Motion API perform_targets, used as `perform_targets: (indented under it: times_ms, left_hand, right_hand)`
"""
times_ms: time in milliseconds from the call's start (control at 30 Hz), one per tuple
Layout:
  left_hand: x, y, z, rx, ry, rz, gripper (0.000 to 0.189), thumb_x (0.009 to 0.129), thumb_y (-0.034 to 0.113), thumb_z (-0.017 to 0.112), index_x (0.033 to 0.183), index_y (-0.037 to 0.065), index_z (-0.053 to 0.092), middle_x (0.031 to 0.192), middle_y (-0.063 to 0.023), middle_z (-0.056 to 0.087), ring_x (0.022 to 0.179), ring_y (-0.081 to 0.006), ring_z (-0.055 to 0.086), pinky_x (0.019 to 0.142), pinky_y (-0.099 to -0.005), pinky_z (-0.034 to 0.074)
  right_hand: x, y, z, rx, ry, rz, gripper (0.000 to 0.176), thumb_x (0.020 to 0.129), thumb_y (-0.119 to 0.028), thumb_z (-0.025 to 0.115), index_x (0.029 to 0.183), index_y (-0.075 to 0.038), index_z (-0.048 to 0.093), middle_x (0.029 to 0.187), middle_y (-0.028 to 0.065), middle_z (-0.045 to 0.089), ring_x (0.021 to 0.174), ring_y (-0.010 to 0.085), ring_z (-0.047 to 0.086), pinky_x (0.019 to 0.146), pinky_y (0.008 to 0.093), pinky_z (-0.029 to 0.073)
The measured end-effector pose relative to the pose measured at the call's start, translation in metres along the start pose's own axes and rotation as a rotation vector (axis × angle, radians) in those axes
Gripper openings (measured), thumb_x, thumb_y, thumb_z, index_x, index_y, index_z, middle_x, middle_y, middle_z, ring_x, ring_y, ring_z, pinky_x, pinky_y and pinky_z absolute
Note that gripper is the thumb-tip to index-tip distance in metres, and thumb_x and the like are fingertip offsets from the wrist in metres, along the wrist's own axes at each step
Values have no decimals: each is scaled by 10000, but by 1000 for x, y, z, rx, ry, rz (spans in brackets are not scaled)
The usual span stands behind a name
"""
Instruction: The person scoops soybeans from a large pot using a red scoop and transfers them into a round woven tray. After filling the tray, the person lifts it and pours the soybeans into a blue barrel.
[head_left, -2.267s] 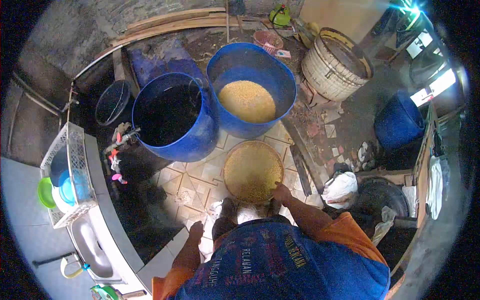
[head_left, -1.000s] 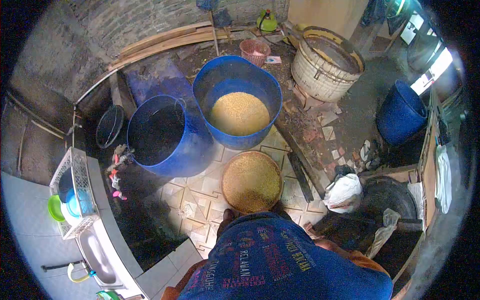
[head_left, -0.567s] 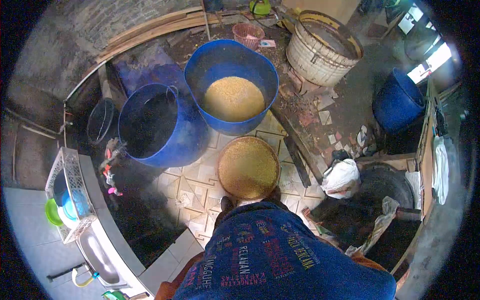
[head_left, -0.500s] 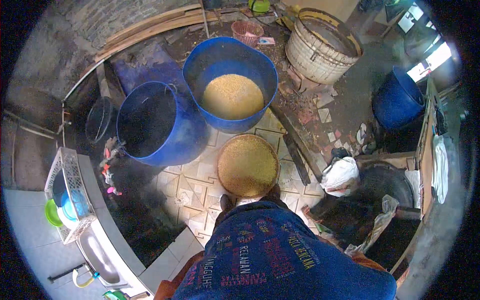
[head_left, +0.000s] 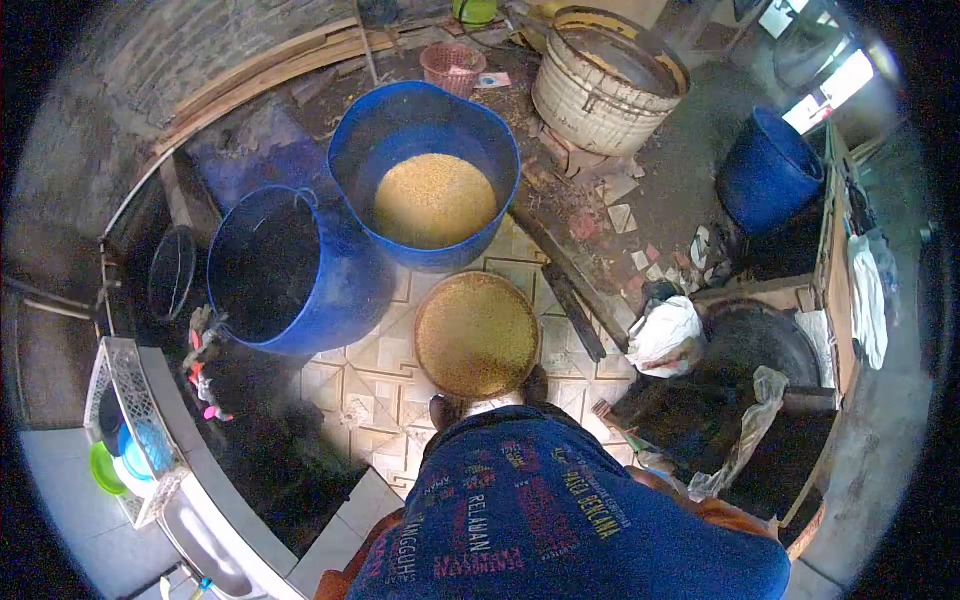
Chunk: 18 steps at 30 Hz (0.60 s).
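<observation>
Neither of my hands shows; only parts of my arms appear at both sides of my blue printed shirt [head_left: 520, 510]. On the tiled floor just before my feet stands a round basket [head_left: 419, 350] filled with yellowish grain or beans [head_left: 477, 335]. Beyond it is a large blue tub [head_left: 430, 255], partly filled with similar pale yellow grain or beans [head_left: 435, 200]. A second blue barrel [head_left: 350, 285], dark inside, leans to its left. What my hands hold or touch is out of sight.
A rusty white drum [head_left: 595, 110] stands at the back right, near a pink basket [head_left: 450, 70]. Wooden planks [head_left: 570, 285] lie right of the basket, beside a white plastic bag [head_left: 667, 335]. Another blue barrel [head_left: 770, 170] is farther right. A sink [head_left: 205, 540] and dish rack [head_left: 135, 430] are at left.
My view has shifted and turned slightly, so most things at the back appear farther left. The basket and tubs look unmoved on the floor. My hands stay out of view.
</observation>
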<state>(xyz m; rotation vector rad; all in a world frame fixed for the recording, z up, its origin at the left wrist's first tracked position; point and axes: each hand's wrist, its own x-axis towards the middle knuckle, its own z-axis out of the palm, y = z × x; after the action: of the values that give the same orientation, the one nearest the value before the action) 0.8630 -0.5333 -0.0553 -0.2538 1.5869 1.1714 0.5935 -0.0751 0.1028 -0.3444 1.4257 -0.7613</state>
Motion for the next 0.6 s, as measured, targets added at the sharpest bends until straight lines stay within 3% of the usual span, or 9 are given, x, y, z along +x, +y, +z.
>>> perform_targets:
  times_ms: [600]
  left_hand:
    - [-14, -3, -9, 51, -52, -8, 238, 712, 243, 476, 680, 16, 537, 741, -90, 554, 747, -205, 525, 656, -348, 397]
  right_hand:
    - [-13, -25, 8, 97, 57, -10, 252, 746, -38, 468, 975, 8, 563, 1029, 78, 562, 905, 167, 531, 797, 279, 399]
